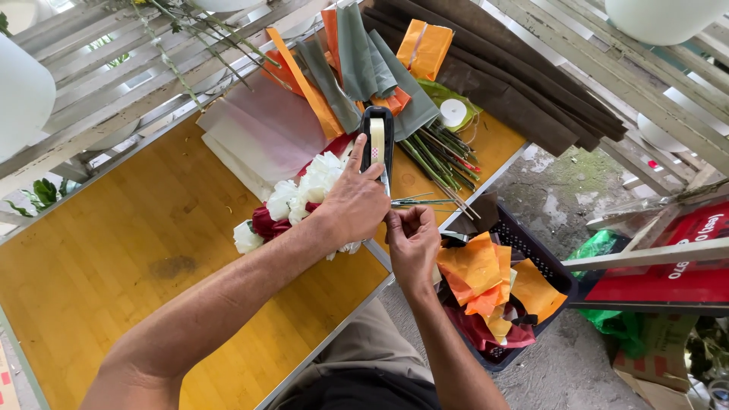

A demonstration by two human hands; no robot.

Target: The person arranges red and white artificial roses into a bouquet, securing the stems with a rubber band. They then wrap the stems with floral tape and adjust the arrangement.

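Head view: the left hand (pixel 355 201) is clamped round a black tape dispenser (pixel 377 141), held above the white-and-red flower bunch (pixel 292 203) on the yellow surface (pixel 114 258); the right hand (pixel 412 237), just beside it, pinches the tape's end; a length seems drawn but not yet stuck on; wrapping sheets (pixel 262 133) lie beyond, unused.

the left hand (pixel 355 199) grips a black tape dispenser (pixel 377 140) over white flowers (pixel 304 190) lying on the yellow table (pixel 114 258). the right hand (pixel 414 239), just beside it, pinches the tape end. grey and orange wrapping sheets (pixel 357 61) fan out beyond, and a dark crate (pixel 531 258) of orange paper scraps (pixel 486 281) sits below the table edge.
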